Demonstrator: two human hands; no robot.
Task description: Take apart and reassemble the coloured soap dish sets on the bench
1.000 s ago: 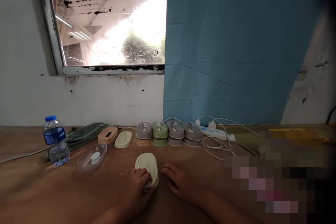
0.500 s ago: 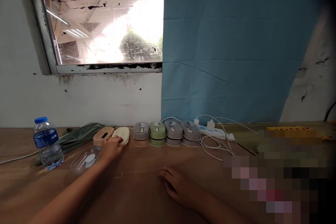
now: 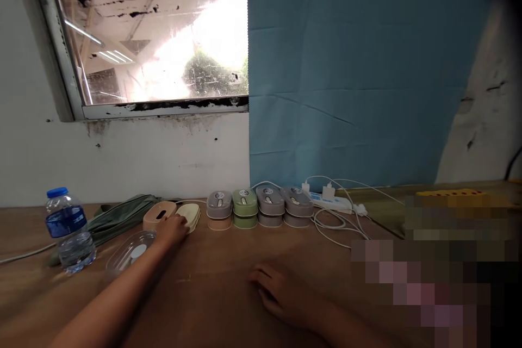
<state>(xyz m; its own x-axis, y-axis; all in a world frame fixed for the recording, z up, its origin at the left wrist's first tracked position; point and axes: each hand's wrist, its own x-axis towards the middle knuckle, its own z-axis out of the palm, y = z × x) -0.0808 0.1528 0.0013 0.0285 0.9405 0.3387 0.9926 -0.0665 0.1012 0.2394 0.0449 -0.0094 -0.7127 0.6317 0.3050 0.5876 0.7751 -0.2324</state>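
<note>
My left hand (image 3: 173,231) reaches to the back of the table, its bent fingers closed at the near left edge of a cream-coloured lunch box piece (image 3: 190,214); part of the piece is hidden behind them. Just left of it sits a peach lunch box part (image 3: 153,217) with a dark oblong slot. A clear plastic lid (image 3: 124,250) with a white round patch lies under my left forearm's far side. On the bare tabletop rests my right hand (image 3: 277,291), fingers loosely curved, thumb apart, holding nothing.
Several two-tier lunch boxes (image 3: 244,208) stand in a row at the back. Right of them are a white power strip (image 3: 334,203) with chargers and looped white cable (image 3: 336,223). A water bottle (image 3: 70,231) and dark green bag (image 3: 122,217) are at left. The far right is pixelated.
My left hand has drawn slightly back over the cream piece's near edge, and the piece looks a little shifted. My right hand stays in place. The view has tilted slightly.
</note>
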